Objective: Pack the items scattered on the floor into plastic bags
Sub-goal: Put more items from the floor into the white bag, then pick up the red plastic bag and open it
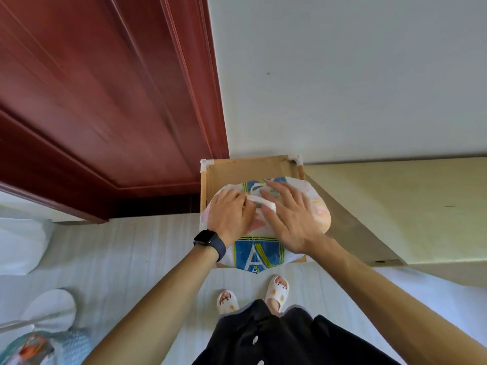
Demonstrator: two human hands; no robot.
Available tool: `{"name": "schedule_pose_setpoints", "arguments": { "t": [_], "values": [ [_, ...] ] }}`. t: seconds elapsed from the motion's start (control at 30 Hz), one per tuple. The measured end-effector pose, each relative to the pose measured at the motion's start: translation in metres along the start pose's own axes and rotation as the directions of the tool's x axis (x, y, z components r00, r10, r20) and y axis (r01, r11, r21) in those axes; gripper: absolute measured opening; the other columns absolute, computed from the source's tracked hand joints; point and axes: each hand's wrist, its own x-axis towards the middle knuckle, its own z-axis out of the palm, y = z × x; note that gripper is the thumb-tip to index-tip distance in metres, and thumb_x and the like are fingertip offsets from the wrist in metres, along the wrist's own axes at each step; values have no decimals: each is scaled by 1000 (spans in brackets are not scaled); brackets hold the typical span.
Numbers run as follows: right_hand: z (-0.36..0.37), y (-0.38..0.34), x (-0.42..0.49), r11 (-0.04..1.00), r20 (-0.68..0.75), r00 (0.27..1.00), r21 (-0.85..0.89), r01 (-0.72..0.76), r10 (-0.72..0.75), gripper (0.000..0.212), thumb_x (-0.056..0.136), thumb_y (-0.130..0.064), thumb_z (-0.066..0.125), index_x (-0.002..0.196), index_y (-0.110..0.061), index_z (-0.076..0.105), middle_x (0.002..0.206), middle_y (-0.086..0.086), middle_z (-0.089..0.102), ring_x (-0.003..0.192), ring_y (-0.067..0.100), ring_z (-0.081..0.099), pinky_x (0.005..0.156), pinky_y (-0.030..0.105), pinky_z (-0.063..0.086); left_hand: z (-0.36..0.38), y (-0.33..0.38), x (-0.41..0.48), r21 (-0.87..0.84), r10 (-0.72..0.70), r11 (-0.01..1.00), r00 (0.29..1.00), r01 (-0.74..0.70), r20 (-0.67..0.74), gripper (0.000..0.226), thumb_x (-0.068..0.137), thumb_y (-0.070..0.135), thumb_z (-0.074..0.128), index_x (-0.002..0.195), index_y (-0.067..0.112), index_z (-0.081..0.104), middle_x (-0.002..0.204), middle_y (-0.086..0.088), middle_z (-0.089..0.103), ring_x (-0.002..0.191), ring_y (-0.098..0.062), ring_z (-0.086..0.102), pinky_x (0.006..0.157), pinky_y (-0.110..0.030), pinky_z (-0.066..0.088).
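Note:
A full white plastic bag (257, 255) with a blue and yellow print lies on a small wooden stand (245, 168) by the wall. My left hand (230, 216), with a dark watch on the wrist, pinches the bag's twisted white handle (263, 201) at the top. My right hand (290, 221) lies on the bag with its fingers spread and straight, beside that handle. What is inside the bag shows only as orange and pink shapes through the plastic.
A dark red door (105, 101) stands to the left of the stand, a white wall behind it, a pale yellow surface (395, 209) to the right. On the floor at lower left lie a white slipper (50, 309) and a bagged bundle (34, 346).

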Motion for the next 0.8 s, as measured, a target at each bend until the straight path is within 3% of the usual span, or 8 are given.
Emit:
{"name": "schedule_pose_setpoints", "arguments": {
  "t": [0.13,0.27,0.33,0.4,0.5,0.6,0.7,0.8],
  "values": [
    [20,-11,-9,982,55,995,-173,-76,87,74,99,-60,11,155,-14,26,161,0,27,151,19,17,119,54,18,5,10,-7,-160,-190,970,981,181,-45,29,96,38,41,111,19,56,110,5,61,109,-20,50,101,-33,33],
    [24,-26,6,956,86,991,-286,-71,100,79,94,-64,24,154,-13,25,160,3,28,149,27,19,111,60,27,-13,12,-10,-454,-192,874,981,173,6,59,94,63,29,136,26,48,132,17,50,127,-10,45,111,-39,34],
    [28,-30,12,968,175,983,-251,-13,58,92,84,-70,35,157,-18,13,163,3,16,151,28,9,114,62,20,-13,6,-7,-163,-36,986,997,48,74,53,97,59,29,143,37,42,151,15,37,139,-5,30,115,-40,23],
    [23,-27,14,982,215,975,-167,87,-50,100,77,-69,51,156,-17,18,163,4,18,151,25,8,117,61,17,-6,-8,-6,95,90,990,988,-102,125,51,101,48,21,146,37,41,154,7,38,145,-9,26,115,-48,21],
    [6,-8,10,984,3,995,152,95,-97,75,82,-50,64,143,-9,48,153,10,41,147,20,23,122,41,18,5,-21,-8,164,146,974,986,-158,78,48,103,37,24,140,27,53,138,4,58,136,-13,45,111,-48,33],
    [6,7,-2,992,-249,966,-92,-92,66,63,96,-58,38,145,-20,49,155,5,41,149,24,26,120,47,21,6,-12,-6,173,121,977,992,-122,16,45,99,37,35,129,20,64,127,-1,66,124,-17,57,107,-48,40],
    [26,8,-10,945,-148,967,-224,-239,209,69,97,-65,13,153,-30,34,161,-5,31,151,12,18,122,49,4,8,-2,0,207,95,972,992,-111,86,55,96,46,32,131,17,63,130,-4,64,124,-19,57,106,-48,40],
    [27,12,-4,935,-84,961,-223,-275,262,69,96,-67,7,155,-34,25,162,-10,25,151,6,11,122,49,-3,7,-2,3,245,80,963,987,-113,141,64,95,52,25,137,16,56,140,-5,56,132,-19,48,110,-46,35]
  ]
}}
